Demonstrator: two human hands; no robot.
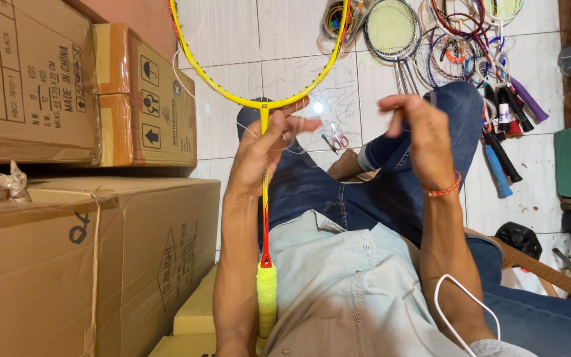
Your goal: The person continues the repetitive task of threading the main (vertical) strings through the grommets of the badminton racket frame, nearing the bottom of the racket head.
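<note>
Our left hand (266,142) has its fingers wrapped and clamped around the yellow badminton racket (264,106) just below the throat where frame meets shaft, the thumb and forefinger stretched toward a thin, nearly clear string (318,109) that we can barely make out against the tiles. The left forearm rises straight up from the bottom edge alongside the racket's shaft. Our right hand (418,129), to the right of the racket, is raised with the wrist bent and the fingers curled together as if pinching; whether they grip the string we cannot tell, since it is too fine to trace. An orange thread bracelet (445,190) circles that wrist. The racket's frame is a glossy yellow hoop, its top cut off by the upper edge; the shaft turns red lower down and ends in a yellow towel-textured grip (266,291) resting against our pale button shirt (345,284). Beyond the racket head, on the white tiled floor (232,39), lie small red-handled scissors (338,139) and loose string offcuts. Further right of the racket a tangled heap of other rackets (457,46) is partly cropped. Left of the racket stand stacked corrugated cardboard boxes (87,251), taped and dull brown.
</note>
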